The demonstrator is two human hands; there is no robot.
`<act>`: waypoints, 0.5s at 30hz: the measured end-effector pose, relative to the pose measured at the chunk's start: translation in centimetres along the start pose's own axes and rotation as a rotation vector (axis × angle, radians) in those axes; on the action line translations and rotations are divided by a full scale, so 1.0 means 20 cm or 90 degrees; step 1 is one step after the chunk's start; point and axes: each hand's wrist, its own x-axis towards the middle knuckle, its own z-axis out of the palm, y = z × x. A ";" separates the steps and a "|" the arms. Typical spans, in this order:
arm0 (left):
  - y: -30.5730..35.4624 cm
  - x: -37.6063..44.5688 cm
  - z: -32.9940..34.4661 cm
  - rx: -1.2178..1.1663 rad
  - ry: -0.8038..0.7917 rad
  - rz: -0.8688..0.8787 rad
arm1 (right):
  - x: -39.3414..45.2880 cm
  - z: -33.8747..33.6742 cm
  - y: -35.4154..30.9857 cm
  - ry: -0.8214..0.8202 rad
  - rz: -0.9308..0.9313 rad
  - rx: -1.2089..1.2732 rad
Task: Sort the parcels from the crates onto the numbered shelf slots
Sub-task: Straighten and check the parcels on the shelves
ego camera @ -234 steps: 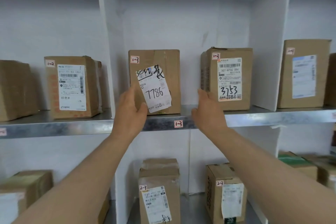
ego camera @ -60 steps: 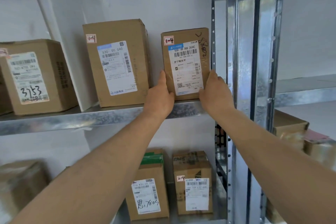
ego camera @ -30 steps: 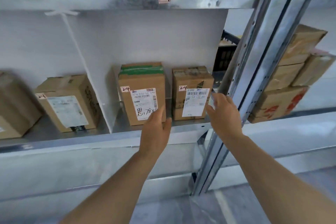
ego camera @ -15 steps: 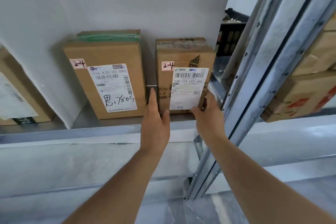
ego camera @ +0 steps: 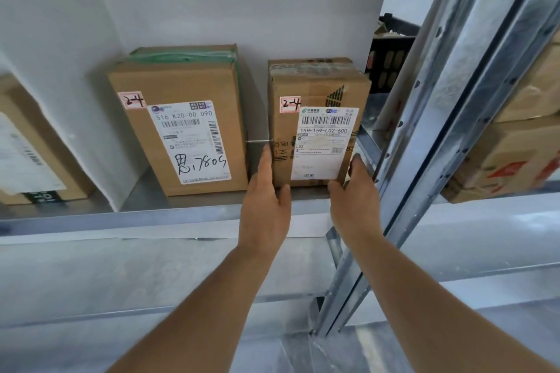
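1. Right now you have two parcels in the slot marked 2-4: a taller parcel (ego camera: 181, 121) on the left and a smaller parcel (ego camera: 315, 121) on the right, both standing on the metal shelf (ego camera: 121, 215).
2. Further left, a third box (ego camera: 27, 154) shows in part beyond the white divider (ego camera: 91, 100).
3. Your smaller parcel stands upright, long axis vertical, its shipping label (ego camera: 324, 142) facing you.
4. Your left hand (ego camera: 266, 206) lies flat against its left side, fingers straight, thumb at the front lower edge.
5. Your right hand (ego camera: 354, 203) lies against its right side, fingers extended along it.
6. Beside your right hand rises the steel upright (ego camera: 439, 130); stacked cartons (ego camera: 515, 145) sit beyond it.
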 end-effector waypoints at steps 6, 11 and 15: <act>-0.05 -0.22 -0.26 0.029 0.049 0.010 | -0.24 -0.05 -0.07 -0.008 -0.042 -0.088; -0.14 -0.20 -0.56 0.044 0.133 -0.040 | -0.35 0.09 -0.24 -0.046 -0.155 -0.115; -0.23 -0.08 -0.73 0.062 0.132 -0.024 | -0.34 0.25 -0.38 -0.073 -0.176 -0.109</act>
